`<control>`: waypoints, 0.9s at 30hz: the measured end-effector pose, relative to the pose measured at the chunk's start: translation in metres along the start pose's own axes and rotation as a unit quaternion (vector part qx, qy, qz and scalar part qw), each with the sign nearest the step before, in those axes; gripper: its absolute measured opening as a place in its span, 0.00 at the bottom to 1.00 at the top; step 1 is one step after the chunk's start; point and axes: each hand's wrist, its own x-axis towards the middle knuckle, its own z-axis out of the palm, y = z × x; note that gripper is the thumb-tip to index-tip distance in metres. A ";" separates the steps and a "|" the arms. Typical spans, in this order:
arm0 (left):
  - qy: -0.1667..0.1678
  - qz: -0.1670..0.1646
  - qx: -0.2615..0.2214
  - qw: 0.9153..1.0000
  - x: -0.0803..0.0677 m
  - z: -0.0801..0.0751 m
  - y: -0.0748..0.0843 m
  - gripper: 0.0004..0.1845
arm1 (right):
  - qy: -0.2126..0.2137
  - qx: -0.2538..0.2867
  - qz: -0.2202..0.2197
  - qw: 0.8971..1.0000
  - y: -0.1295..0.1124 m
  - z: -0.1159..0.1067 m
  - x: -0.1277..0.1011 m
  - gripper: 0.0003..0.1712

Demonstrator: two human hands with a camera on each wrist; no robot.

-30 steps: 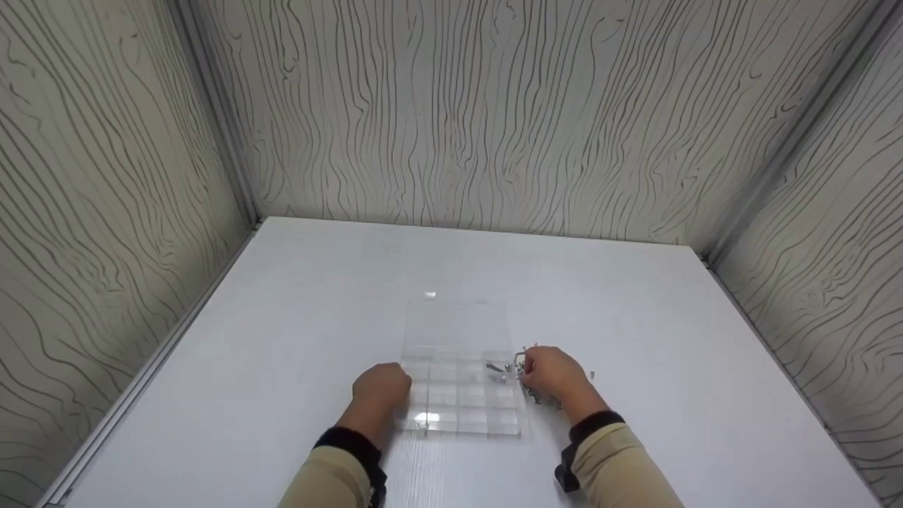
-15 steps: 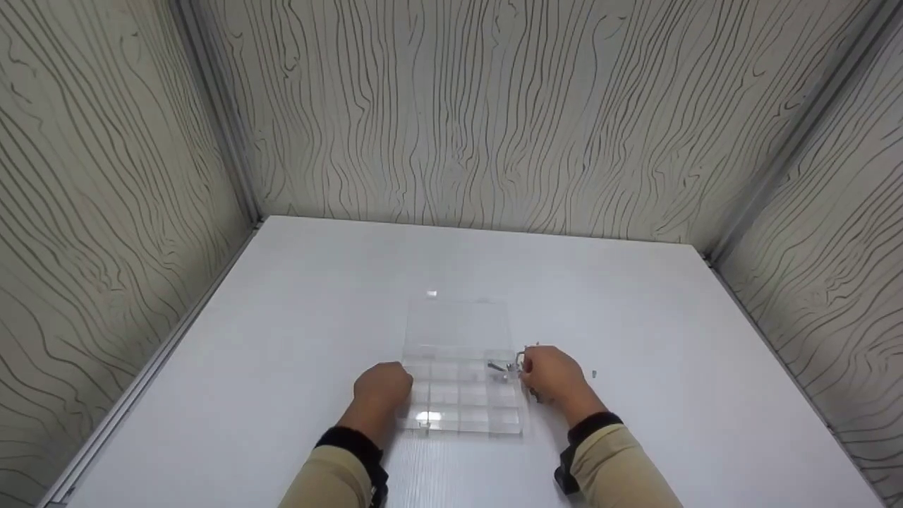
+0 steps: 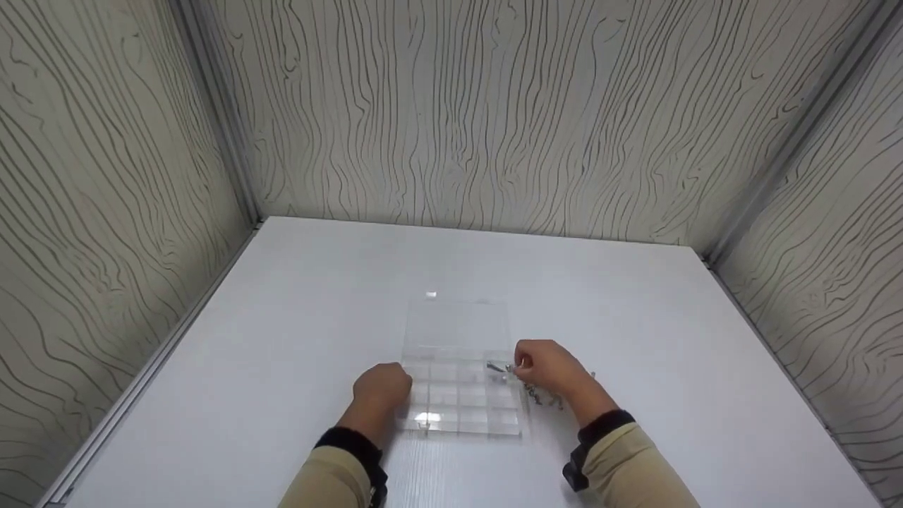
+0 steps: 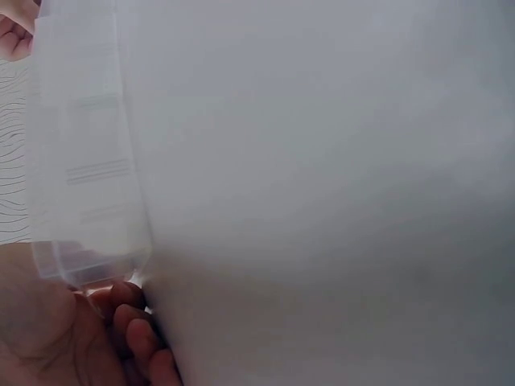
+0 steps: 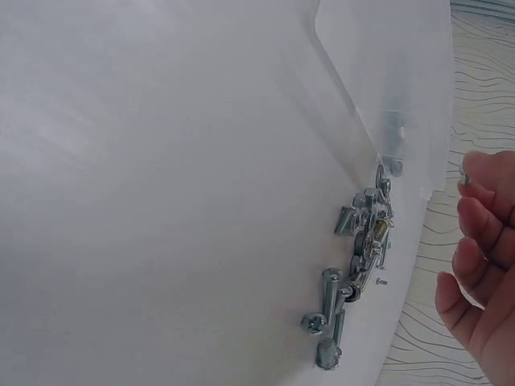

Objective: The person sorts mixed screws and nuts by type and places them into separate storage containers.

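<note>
I am sorting small metal parts into the clear compartment box, which sits near the front edge of the white table, lid open toward the back. My left hand rests curled against the box's left wall, steadying it. My right hand pinches a small screw over the right-hand back compartment, which already holds a few pieces. The remaining pile of screws lies just beside the box's right wall. Next, release must happen inside that compartment.
</note>
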 end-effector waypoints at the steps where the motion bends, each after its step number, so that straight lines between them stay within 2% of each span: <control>1: -0.001 0.002 0.002 1.000 0.000 0.000 0.000 0.06 | -0.006 0.003 -0.016 1.000 0.000 0.001 -0.001 0.06; 7: -0.012 0.011 0.023 1.000 -0.001 -0.001 0.000 0.00 | -0.027 0.018 -0.084 0.996 0.002 0.006 -0.006 0.05; 11: -0.019 0.023 0.056 0.998 -0.002 -0.002 0.001 0.02 | -0.033 0.008 -0.104 0.994 0.004 0.010 -0.006 0.06; 15: -0.030 0.042 0.107 0.993 -0.004 -0.003 0.002 0.07 | -0.032 -0.003 -0.124 0.992 0.006 0.013 -0.005 0.06; 19: -0.029 0.045 0.115 0.992 -0.005 -0.004 0.002 0.06 | -0.039 0.002 -0.115 0.993 0.006 0.013 -0.005 0.06; 23: -0.032 0.030 0.087 0.995 -0.006 -0.005 0.003 0.05 | -0.044 0.018 -0.087 0.995 0.006 0.010 -0.005 0.06; 27: -0.033 0.018 0.060 0.997 -0.005 -0.005 0.003 0.04 | -0.022 0.026 -0.078 0.996 0.008 0.006 -0.006 0.06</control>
